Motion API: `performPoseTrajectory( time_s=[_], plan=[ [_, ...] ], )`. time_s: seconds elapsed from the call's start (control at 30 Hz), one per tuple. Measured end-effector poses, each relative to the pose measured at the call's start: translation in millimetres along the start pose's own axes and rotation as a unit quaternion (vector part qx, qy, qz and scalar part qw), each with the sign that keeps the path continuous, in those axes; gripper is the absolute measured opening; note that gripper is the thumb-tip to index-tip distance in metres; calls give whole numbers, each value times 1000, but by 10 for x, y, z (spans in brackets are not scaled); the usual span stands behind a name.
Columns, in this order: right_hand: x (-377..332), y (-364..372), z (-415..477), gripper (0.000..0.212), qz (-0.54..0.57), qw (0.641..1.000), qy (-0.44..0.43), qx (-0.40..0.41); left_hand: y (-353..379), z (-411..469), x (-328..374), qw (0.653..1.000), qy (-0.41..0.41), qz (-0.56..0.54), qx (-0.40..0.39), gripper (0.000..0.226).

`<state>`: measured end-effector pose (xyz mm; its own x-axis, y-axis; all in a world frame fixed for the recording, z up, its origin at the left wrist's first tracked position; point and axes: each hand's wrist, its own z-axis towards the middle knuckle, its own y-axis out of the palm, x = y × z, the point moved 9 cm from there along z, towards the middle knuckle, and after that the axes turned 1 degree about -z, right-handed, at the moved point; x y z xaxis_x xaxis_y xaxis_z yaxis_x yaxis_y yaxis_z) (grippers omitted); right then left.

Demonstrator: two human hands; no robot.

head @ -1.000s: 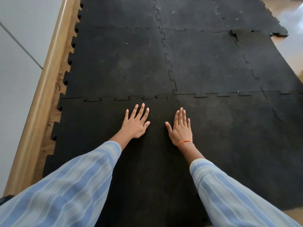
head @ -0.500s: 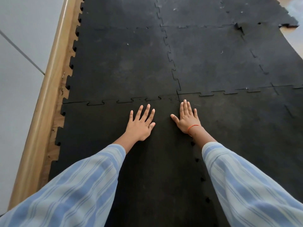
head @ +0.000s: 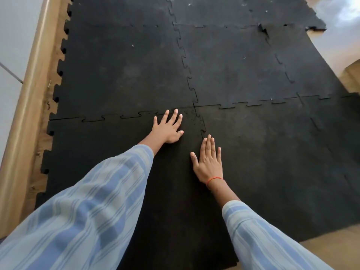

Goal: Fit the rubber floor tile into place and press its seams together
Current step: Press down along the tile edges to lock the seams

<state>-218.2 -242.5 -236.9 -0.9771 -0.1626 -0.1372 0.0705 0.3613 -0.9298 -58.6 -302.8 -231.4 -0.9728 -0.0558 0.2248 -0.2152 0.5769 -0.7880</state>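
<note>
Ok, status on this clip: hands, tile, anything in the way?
Left hand flat, fingers spread, by the tile's far seam. Right hand flat on the side seam. Rubber tile seated among its neighbours. Nothing lying on the mat.

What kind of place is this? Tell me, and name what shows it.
Probably a room indoors having a floor laid, perhaps a home gym or play area. Black interlocking rubber tiles with puzzle-cut edges cover a wooden floor, a wooden skirting board runs along a pale wall, and both hands lie flat on the tiles.
</note>
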Motion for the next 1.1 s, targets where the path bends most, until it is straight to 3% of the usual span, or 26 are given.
performPoseTrajectory(
  time_s=[0.37, 0.47, 0.63, 0.87, 0.93, 1.0, 1.07, 1.1],
  plan=[
    [96, 2, -99, 66, 16, 1000, -23, 10, 297, -321, 185, 998, 46, 24, 37, 66],
    [272, 48, -449, 73, 17, 997, 29, 73, 636, -703, 394, 993, 80, 21, 88, 63],
    [563, 112, -803, 67, 79, 975, 159, 130, 787, -850, 534, 988, 81, 23, 126, 60],
    [619, 199, -709, 67, 32, 979, 171, 108, 817, -796, 560, 990, 88, 43, 99, 60],
    [626, 179, -650, 62, 64, 981, 155, 92, 798, -782, 567, 990, 86, 51, 95, 60],
    [678, 101, -682, 54, 176, 970, 140, 92, 784, -778, 580, 991, 81, 47, 91, 62],
    [920, 30, -967, 50, 260, 936, 172, 164, 840, -822, 635, 992, 75, 39, 96, 66],
    [1064, 12, -1202, 53, 245, 922, 214, 210, 886, -863, 683, 991, 77, 38, 103, 68]
  ],
)
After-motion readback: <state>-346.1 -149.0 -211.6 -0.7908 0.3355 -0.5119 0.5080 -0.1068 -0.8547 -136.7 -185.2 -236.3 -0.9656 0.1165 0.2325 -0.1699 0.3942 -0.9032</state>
